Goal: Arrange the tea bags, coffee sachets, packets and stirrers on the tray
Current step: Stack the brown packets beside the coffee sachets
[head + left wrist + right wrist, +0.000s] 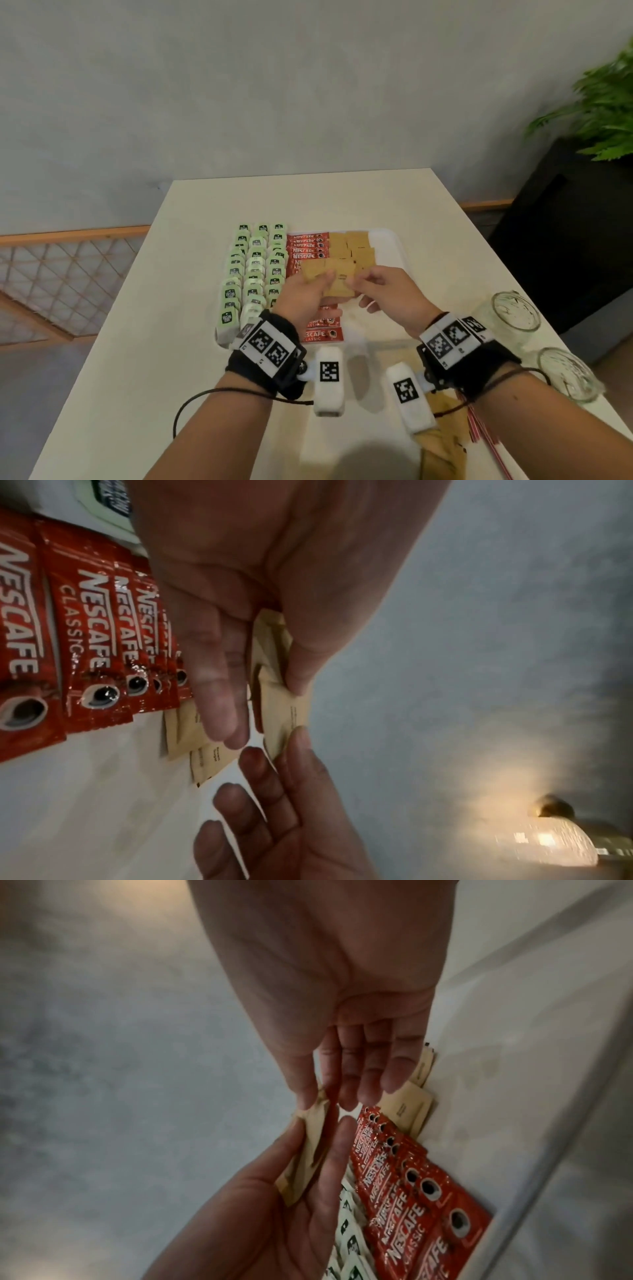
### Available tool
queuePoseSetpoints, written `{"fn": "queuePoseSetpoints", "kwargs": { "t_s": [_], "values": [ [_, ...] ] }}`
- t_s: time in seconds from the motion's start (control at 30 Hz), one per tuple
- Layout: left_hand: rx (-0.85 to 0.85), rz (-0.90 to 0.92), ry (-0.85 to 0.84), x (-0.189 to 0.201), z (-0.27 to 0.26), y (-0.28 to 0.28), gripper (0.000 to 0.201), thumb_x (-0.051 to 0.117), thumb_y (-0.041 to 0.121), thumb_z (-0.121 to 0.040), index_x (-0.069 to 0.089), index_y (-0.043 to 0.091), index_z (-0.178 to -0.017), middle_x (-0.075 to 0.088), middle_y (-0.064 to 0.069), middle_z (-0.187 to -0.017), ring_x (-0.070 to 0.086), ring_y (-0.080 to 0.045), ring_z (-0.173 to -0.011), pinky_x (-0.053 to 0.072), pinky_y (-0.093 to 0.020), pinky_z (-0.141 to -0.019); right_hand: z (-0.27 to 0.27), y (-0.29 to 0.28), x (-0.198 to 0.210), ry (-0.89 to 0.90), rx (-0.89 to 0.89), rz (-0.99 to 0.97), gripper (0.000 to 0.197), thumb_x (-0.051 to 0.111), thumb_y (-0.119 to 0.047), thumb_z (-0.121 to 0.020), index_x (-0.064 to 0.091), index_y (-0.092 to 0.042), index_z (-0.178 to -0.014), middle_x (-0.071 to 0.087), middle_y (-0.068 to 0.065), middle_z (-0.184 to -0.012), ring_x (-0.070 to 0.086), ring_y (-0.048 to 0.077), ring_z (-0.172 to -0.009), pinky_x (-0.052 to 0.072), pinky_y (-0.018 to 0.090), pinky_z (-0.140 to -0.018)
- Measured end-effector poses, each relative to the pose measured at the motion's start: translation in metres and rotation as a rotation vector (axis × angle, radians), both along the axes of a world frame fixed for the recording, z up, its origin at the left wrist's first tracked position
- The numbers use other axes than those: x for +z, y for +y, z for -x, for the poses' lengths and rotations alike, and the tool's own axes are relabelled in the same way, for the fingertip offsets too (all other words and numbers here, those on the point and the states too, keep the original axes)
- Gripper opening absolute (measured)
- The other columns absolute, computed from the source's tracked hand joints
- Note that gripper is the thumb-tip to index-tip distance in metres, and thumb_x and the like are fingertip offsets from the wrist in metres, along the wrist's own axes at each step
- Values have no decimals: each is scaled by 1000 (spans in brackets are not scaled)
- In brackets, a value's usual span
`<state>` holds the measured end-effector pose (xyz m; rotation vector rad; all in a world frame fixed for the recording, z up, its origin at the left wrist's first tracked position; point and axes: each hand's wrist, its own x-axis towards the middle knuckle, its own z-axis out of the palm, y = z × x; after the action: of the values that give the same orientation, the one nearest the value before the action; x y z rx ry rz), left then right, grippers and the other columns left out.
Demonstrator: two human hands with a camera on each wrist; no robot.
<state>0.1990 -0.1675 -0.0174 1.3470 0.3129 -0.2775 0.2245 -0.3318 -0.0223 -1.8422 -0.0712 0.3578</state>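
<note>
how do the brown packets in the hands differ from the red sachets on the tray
The brown packets are plain tan and squarish; the red sachets are glossy red, long and narrow, printed NESCAFE. The brown packets are held above the tray, fanned in the left hand while the right hand pinches one; the red sachets lie flat in an overlapping column on the tray. Both are small, flat, sealed packs.

Head view down over tray (394, 240), wrist views close, sharing sachets (85, 642)
</note>
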Motion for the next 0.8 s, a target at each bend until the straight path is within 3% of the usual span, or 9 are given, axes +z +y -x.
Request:
{"fn": "queuePoseSetpoints", "kwargs": {
  "t_s": [0.1,0.23,0.37,0.5,0.6,0.63,0.73,0.8],
  "values": [
    [-101,-160,-58,9,6,-5,20,52,26,-101,63,23,-117,74,-1,-104,73,-18,-87,61,-34,-72,4,-8,10,-33,-25,-4,8,68,-18,-89,63,-12,-87,67,4,-82,61,12,-64,49,23,-60],
    [-46,-378,-171,17,9,2,15,54,19,-99,64,16,-110,68,-2,-88,61,-12,-65,51,-21,-52,5,-22,22,-57,-52,20,8,57,-12,-94,55,-11,-87,67,4,-88,61,17,-64,48,27,-59],
    [-39,-435,-236,26,13,5,10,59,15,-95,63,17,-104,65,-5,-88,57,-11,-61,50,-19,-50,10,-35,31,-138,92,228,19,47,-14,-97,66,-17,-99,64,1,-91,57,13,-76,48,25,-61],
    [-209,-605,-331,33,18,1,14,70,21,-89,60,24,-99,67,1,-76,57,-13,-54,53,-29,-54,16,-41,44,-294,203,333,16,70,-14,-87,69,-25,-99,63,4,-74,55,6,-63,47,21,-67],
    [-349,-702,-321,36,20,0,39,77,28,-83,60,13,-115,64,7,-59,56,-9,-45,50,-26,-49,17,-41,55,-321,229,312,30,81,-14,-77,66,-23,-101,71,3,-74,59,0,-60,45,13,-63],
    [-375,-735,-321,38,20,-1,38,76,29,-83,62,13,-114,65,7,-59,56,-9,-45,50,-25,-49,16,-40,58,-323,243,304,33,83,-14,-75,66,-23,-102,72,3,-74,60,0,-60,46,12,-62],
    [-386,-682,-308,33,22,-6,16,73,27,-85,68,13,-89,67,3,-66,58,-11,-49,55,-32,-58,14,-36,63,-334,263,278,36,85,-13,-72,67,-20,-101,73,2,-70,61,2,-60,47,10,-63],
    [-346,-602,-274,26,22,-9,14,72,25,-85,68,12,-82,66,1,-65,59,-17,-53,54,-35,-59,11,-34,61,-332,236,250,36,85,-15,-72,67,-18,-103,74,1,-71,63,2,-62,47,11,-66]
  ]
}}
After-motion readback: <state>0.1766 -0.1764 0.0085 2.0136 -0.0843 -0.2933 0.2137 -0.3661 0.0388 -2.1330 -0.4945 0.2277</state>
